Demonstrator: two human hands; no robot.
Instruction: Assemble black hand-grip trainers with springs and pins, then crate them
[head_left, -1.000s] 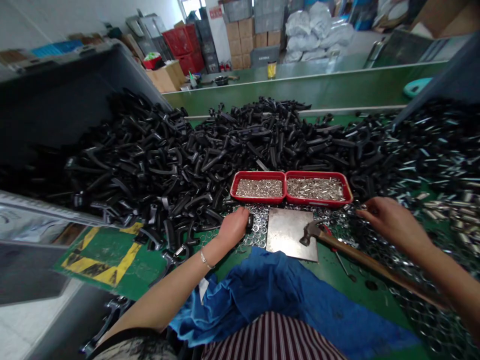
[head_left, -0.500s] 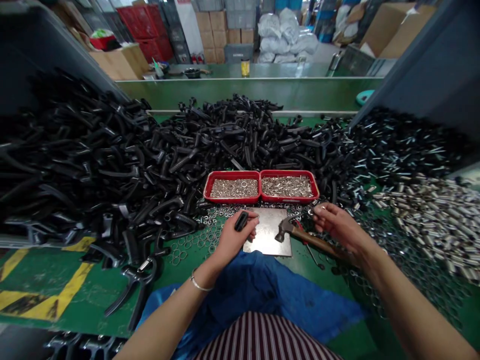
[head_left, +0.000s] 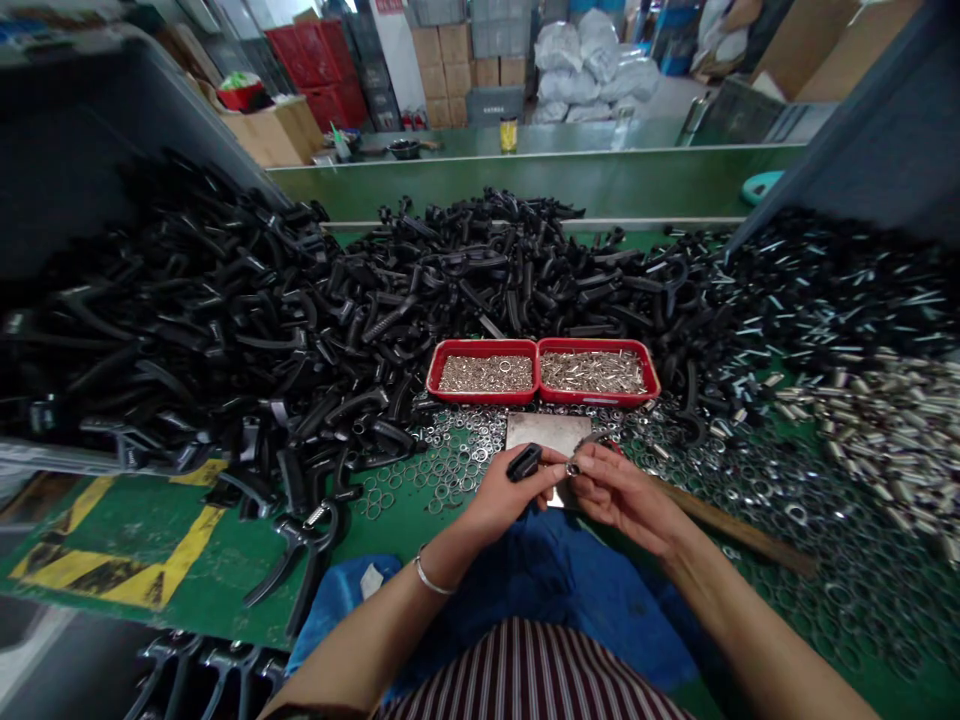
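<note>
My left hand (head_left: pixel 504 492) is closed around a short black plastic piece (head_left: pixel 523 461), held just above the table's near edge. My right hand (head_left: pixel 624 492) meets it from the right and pinches a small metal ring (head_left: pixel 573 468) against the piece's end. Both hands hover over a square steel plate (head_left: pixel 546 432). A wooden-handled hammer (head_left: pixel 731 530) lies on the table behind my right hand, its head hidden by the fingers. Two red trays (head_left: pixel 543 349) with small silver parts stand just beyond the plate.
A large heap of black plastic handles (head_left: pixel 315 300) fills the table's left and centre. Silver tubes (head_left: pixel 892 420) pile up at the right, and loose washers (head_left: pixel 450 455) lie scattered on the green tabletop. A blue cloth (head_left: pixel 577 590) covers my lap. Cardboard boxes and white sacks stand far behind.
My left hand picked a black piece from the table and lifted it. My right hand left the hammer area, took a small ring and came over to meet the left hand.
</note>
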